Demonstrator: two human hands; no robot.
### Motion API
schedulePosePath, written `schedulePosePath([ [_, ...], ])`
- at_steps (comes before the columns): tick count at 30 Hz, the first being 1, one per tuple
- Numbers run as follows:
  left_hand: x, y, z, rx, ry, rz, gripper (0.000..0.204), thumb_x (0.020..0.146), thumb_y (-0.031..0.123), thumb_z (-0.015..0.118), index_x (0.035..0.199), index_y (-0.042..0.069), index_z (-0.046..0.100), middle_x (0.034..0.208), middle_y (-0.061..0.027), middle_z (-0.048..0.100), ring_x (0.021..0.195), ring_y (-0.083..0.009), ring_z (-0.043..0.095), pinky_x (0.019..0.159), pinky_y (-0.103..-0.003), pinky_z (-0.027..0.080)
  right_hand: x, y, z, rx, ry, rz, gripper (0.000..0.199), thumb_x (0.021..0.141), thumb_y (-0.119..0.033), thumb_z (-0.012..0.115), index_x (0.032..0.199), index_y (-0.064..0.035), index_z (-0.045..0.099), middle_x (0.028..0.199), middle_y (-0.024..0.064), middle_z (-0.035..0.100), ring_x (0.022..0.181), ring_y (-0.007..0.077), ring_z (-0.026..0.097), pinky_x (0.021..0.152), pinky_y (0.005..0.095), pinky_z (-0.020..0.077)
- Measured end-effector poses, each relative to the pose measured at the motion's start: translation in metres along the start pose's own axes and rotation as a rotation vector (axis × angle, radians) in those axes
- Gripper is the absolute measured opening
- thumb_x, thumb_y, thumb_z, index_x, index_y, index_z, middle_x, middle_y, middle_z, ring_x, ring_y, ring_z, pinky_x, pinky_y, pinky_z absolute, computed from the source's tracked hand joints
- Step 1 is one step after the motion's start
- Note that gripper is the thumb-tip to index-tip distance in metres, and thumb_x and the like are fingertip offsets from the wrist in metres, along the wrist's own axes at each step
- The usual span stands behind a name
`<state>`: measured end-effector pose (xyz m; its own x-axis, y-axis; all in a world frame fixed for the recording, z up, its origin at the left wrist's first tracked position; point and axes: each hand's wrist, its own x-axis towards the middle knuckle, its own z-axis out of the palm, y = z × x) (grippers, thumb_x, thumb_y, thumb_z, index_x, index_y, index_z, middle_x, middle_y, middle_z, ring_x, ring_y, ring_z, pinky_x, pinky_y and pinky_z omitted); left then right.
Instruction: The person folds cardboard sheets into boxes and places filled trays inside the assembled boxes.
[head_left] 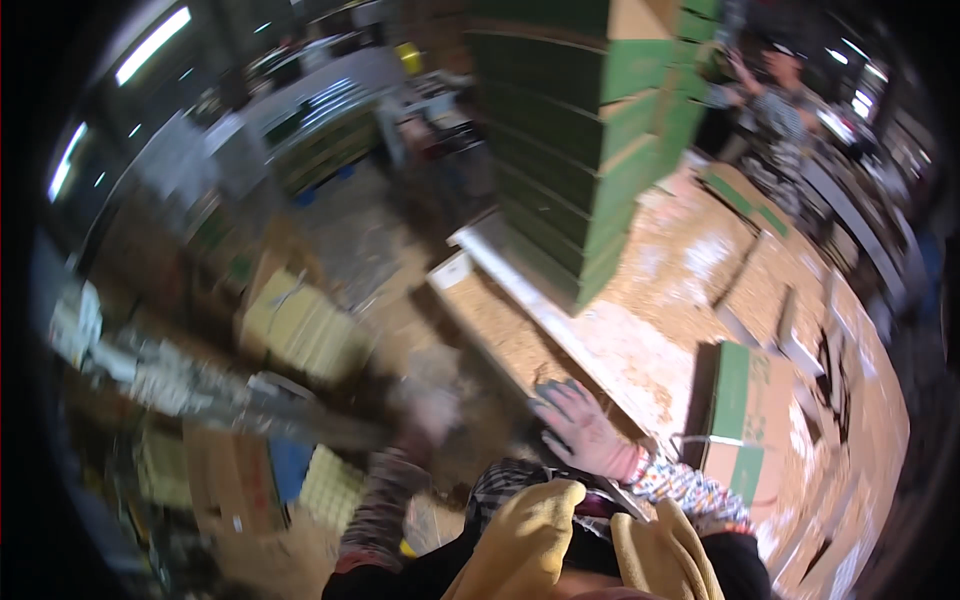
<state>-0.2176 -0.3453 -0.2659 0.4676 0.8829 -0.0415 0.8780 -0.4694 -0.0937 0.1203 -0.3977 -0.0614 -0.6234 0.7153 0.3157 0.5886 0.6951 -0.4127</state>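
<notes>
In the head view, the right hand (587,430), in a pale, smudged glove with darker fingertips, is open, its fingers spread and pointing up and to the left. It lies over the near end of a long tan plank (503,318); whether the palm presses on it cannot be told. The plank runs away to the upper left, alongside the white-edged rim of a broad tan surface (640,352) marked with whitish patches. A patterned sleeve covers the right forearm.

The left hand (428,410) is badly blurred, out to the left of the plank and apart from it, above the brown floor (385,305). Its grip cannot be told, nor whether it holds anything. A long greyish bar (330,425) reaches in from the left, ending near that hand.

On the surface stands a tall stack of green cartons (545,150), its brown parts showing at the right side. Nearer, to the right of the right hand, is a brown-and-green cardboard bundle (735,415) with a pale strap round it, and beyond it loose cardboard pieces (790,335) lie scattered. A co-worker (775,115) in a checked top is at the upper right.

To the left are a strapped yellowish stack (308,322) and, lower down, a brown carton (230,475) beside something blue (290,468). Two yellow cloth ends (522,540) hang at the wearer's chest.
</notes>
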Motion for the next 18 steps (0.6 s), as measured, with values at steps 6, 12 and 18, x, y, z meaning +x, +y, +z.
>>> schedulePosePath([
  [6, 0.139, 0.212, -0.172, -0.843, -0.565, 0.811, 0.021, 0.082, 0.021, 0.058, 0.085, 0.004, 0.068, 0.073, -0.0136, 0.067, 0.067, -0.0285, 0.064, 0.066, -0.039, 0.051, -0.078, 0.026, -0.014, 0.106, -0.044, 0.724, 0.061, 0.080, -0.012, 0.059, 0.137, -0.0033, 0.039, 0.122, 0.0214, 0.054, 0.113, 0.0352, 0.054, 0.097, 0.0419, 0.0426],
  [12, 0.155, 0.343, -0.201, -0.763, -0.728, 1.218, 0.025, 0.085, 0.026, 0.057, 0.088, 0.002, 0.065, 0.076, -0.0167, 0.065, 0.070, -0.0302, 0.063, 0.068, -0.040, 0.049, -0.222, -0.011, 0.007, 0.201, 0.835, 1.182, 0.036, 0.089, -0.014, 0.052, 0.122, 0.0003, 0.055, 0.109, 0.0251, 0.061, 0.104, 0.0358, 0.059, 0.091, 0.0401, 0.0467],
  [18, 0.166, 0.490, -0.212, -0.953, -1.264, 1.169, 0.037, 0.085, 0.023, 0.061, 0.114, 0.000, 0.056, 0.101, -0.0190, 0.063, 0.097, -0.0357, 0.060, 0.085, -0.042, 0.047, -0.317, -0.044, -0.031, 0.391, 0.955, 1.548, 0.037, 0.094, -0.024, 0.049, 0.118, 0.0017, 0.058, 0.103, 0.0231, 0.065, 0.098, 0.0328, 0.064, 0.087, 0.0375, 0.0481],
])
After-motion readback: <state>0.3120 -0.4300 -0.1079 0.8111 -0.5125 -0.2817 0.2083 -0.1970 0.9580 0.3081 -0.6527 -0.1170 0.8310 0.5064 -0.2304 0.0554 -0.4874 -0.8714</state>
